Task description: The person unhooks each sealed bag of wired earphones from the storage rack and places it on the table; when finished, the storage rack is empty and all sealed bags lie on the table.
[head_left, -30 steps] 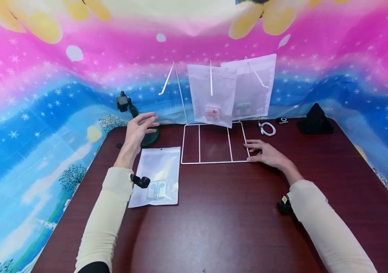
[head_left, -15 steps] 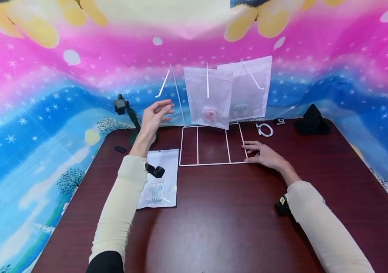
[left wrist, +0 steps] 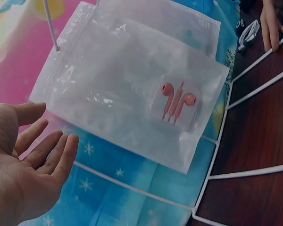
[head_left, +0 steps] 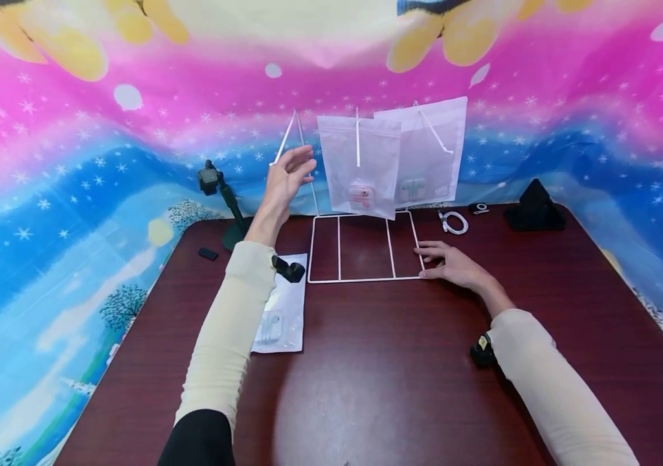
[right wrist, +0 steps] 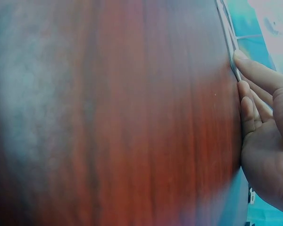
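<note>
A white wire display rack [head_left: 339,249] stands on the table with upright hooks at its back. In the head view my left hand [head_left: 289,178] is raised by the rack's left hook [head_left: 285,139], palm turned inward, fingers spread and loose, holding nothing. Just beside it in the left wrist view, a clear zip bag [left wrist: 108,89] with pink earphones [left wrist: 177,101] hangs on the middle hook. Behind, another bag [head_left: 433,149] with pale green earphones hangs on the right hook. My right hand [head_left: 454,264] rests with fairly straight fingers and thumb at the rack base's front right corner.
A third bag with white-cased earphones [head_left: 270,327] lies flat on the table, partly under my left forearm. A dark stand [head_left: 229,200] and a small black object [head_left: 208,254] are at the left. A coiled white cable [head_left: 455,222] and black holder [head_left: 535,207] lie back right.
My left hand has moved right and up from beside the dark stand to the rack's left hook. The right hand stays at the rack's corner. The hanging bags keep their places.
</note>
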Demonstrator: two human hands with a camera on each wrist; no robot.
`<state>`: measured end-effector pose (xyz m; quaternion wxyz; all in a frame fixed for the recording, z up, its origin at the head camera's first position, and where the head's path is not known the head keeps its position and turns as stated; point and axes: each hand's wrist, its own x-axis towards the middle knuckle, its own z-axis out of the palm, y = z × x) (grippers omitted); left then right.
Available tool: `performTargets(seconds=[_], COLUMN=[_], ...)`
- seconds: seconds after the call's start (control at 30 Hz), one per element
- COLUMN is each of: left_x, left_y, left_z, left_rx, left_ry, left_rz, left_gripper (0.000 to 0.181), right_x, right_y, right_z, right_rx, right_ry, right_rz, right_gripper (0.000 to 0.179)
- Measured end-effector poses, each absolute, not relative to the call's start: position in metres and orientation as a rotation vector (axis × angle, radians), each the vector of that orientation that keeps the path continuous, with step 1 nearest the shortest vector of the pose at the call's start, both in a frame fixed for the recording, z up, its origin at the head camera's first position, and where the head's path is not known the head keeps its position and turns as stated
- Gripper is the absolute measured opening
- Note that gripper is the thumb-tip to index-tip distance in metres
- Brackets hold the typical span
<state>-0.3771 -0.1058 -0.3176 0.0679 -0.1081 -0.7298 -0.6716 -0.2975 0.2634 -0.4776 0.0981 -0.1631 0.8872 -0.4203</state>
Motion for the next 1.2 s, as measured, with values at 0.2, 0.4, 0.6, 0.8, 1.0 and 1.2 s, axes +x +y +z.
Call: performTargets(seconds=[0.2,0.4,0.6,0.8,1.0,1.2], left_x=[-0.382,-0.384,-0.384,-0.381,-0.378,-0.373], left_y=[-0.093,-0.09,-0.093,-0.094,-0.091,-0.087], left_z=[-0.311,-0.308,-0.307,-0.306,-0.305,-0.301], left_rx=[-0.361,-0.347,-0.331,-0.334,-0.395,-0.439], left_ry=[-2.124,-2.187,-2.171,-2.241,-2.262,-2.193], left_rz=[-2.117,-2.069,-2.1,-2.016,-1.956,-2.006], left_gripper=[0.051,0.055,0.054,0.049,0.043,0.03], right_x=[-0.297,-0.297,-0.296,-0.296,-0.297,-0.298], right_y=[0.261,0.261,0.261,0.261,0.262,0.261], right_z=[-0.477,-0.479,-0.478,-0.477,-0.478,-0.48], right_rx=[-0.479,-0.495,-0.485,-0.499,-0.483,-0.477], right_ry=[2.623,2.616,2.621,2.631,2.617,2.631], right_rz=[-1.242,-1.26,-1.245,-1.237,-1.257,-1.246], right_gripper=[0.065,0.066,0.066,0.066,0.066,0.065])
